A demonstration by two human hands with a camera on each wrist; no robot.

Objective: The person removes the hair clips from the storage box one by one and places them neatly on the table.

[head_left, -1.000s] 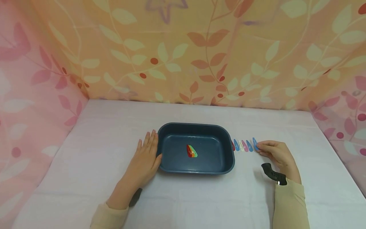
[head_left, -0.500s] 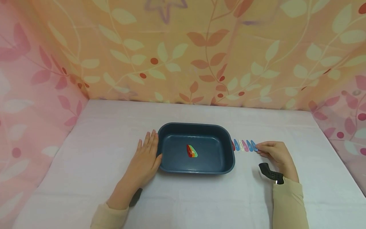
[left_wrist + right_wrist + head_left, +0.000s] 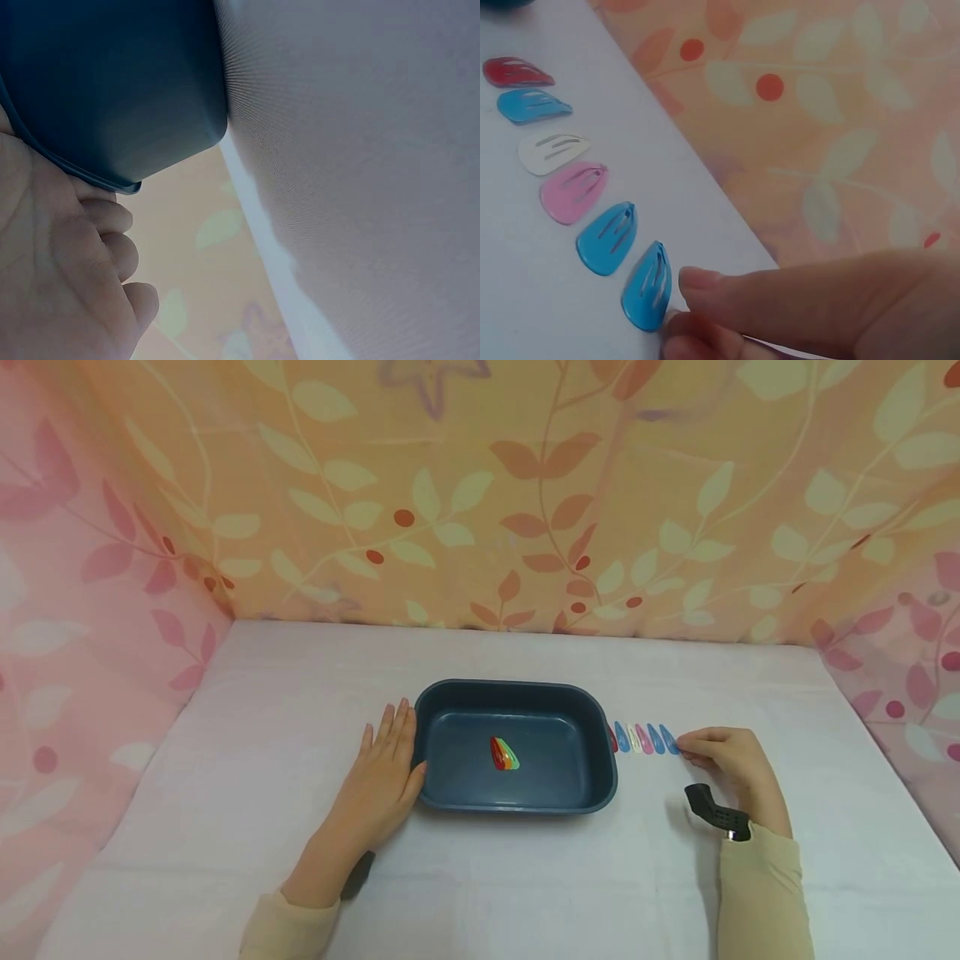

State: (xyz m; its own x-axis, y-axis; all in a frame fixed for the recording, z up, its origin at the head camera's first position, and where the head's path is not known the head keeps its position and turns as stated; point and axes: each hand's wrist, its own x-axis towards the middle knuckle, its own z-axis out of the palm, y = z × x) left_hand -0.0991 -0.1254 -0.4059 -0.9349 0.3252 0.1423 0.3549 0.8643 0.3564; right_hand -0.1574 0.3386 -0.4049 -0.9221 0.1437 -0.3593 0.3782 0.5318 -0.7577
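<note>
A row of snap hair clips lies on the white cloth right of the dark blue basin (image 3: 516,789). It runs red (image 3: 517,72), blue (image 3: 532,106), white (image 3: 549,153), pink (image 3: 571,193), blue (image 3: 606,240) and blue again (image 3: 645,292) at the right end. My right hand (image 3: 731,764) is beside that last blue clip, thumb and fingertips right at its edge, not around it. More clips, red, orange and green (image 3: 504,754), lie overlapped in the basin. My left hand (image 3: 378,777) rests along the basin's left side with fingers extended, touching the rim.
White cloth (image 3: 517,893) covers the table. A leaf-patterned orange curtain (image 3: 450,568) stands behind it, with pink fabric (image 3: 75,652) along the left side. Black camera mounts (image 3: 716,814) sit at both wrists.
My right hand has brought the end blue clip down and left into the row, and its fingertips have since drawn slightly right, off the clip. My left hand and the basin have stayed put.
</note>
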